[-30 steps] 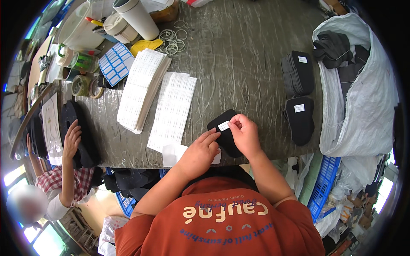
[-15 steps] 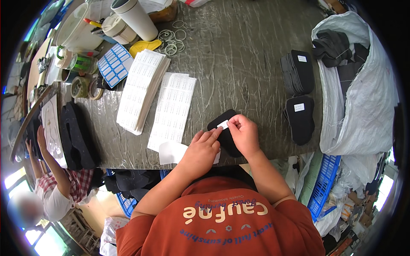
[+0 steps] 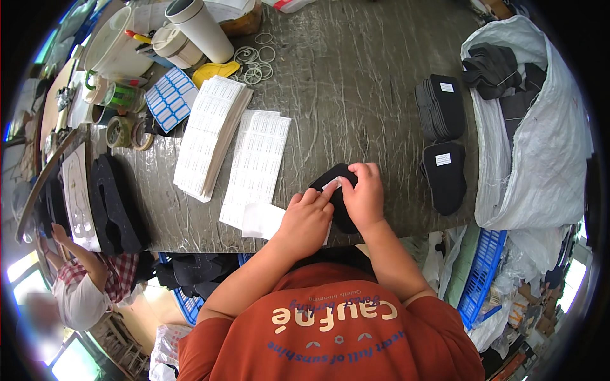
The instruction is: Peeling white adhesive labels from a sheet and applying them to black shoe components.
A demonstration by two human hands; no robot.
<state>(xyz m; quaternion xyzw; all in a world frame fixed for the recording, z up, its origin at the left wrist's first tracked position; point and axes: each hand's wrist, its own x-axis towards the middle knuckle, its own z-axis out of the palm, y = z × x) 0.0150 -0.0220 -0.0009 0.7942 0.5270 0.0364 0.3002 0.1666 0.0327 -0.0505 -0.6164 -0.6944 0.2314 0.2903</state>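
Observation:
A black insole [image 3: 343, 216] lies tilted on the table in front of me, with a small white label [image 3: 330, 184] near its far end. My left hand [image 3: 306, 222] rests at its left side, index finger stretched onto the label and the other fingers curled. White paper [image 3: 262, 220] sticks out on both sides of that hand, apparently held in it; the grip itself is hidden. At the right edge of the insole, my right hand [image 3: 363, 195] is closed, its thumb by the label and its fingers bent over the far edge.
Label sheets [image 3: 257, 162] and a thick label stack [image 3: 206, 136] lie left. Two piles of labelled black insoles [image 3: 445, 184] stand right, beside a white sack [image 3: 546, 152]. Rubber bands [image 3: 257, 66], a tumbler [image 3: 200, 28] and tape rolls [image 3: 119, 131] sit far left. Another person [image 3: 89, 279] works at left.
The right thumb has come down by the label, and the right fingers have spread over the insole's far edge. My left hand and the white paper have shifted slightly right.

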